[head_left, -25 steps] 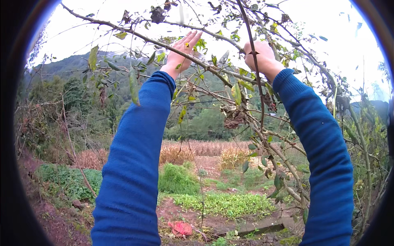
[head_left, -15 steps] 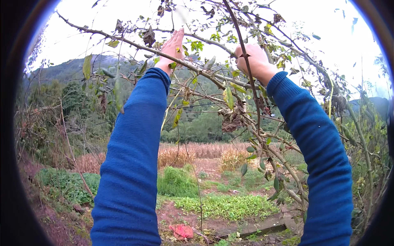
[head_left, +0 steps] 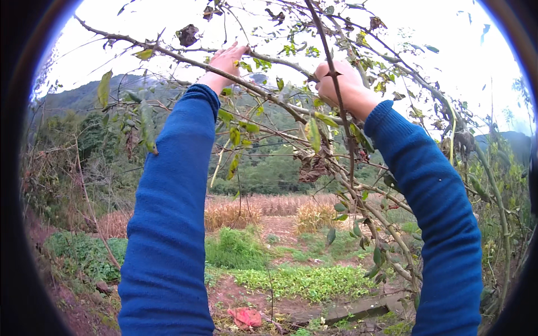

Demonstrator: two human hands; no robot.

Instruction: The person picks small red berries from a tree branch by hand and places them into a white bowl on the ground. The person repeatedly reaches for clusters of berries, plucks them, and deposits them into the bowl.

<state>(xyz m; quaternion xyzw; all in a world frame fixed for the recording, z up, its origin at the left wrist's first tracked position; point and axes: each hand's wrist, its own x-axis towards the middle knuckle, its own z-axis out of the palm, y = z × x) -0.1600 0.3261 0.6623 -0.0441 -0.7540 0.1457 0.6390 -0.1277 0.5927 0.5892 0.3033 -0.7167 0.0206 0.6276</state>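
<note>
My right hand (head_left: 342, 89) is closed on a pale thorny branch (head_left: 286, 63) among the tangle overhead, behind a dark upright stem (head_left: 318, 25) that crosses it. My left hand (head_left: 223, 68) reaches up at left of centre with fingers extended, their tips at the same pale branch. Another thorny branch (head_left: 136, 42) slants down across the front of that hand. Yellowing leaves (head_left: 312, 133) and withered brown leaves (head_left: 311, 167) hang below my hands. Both my forearms, in blue sleeves, rise from the lower edge.
Branches (head_left: 403, 252) run down the right side to the ground. Beyond are green plants (head_left: 300, 283), dry cornstalks (head_left: 314, 215), trees and a hill (head_left: 84, 95). A red crumpled item (head_left: 245, 316) lies below, near a grey slab or board (head_left: 364, 311). Dry twigs stand at the left.
My left hand has shifted left along the upper branches and its fingers lean further rightward. My right hand sits slightly left of where it was, still closed, and the branches shifted slightly left with it.
</note>
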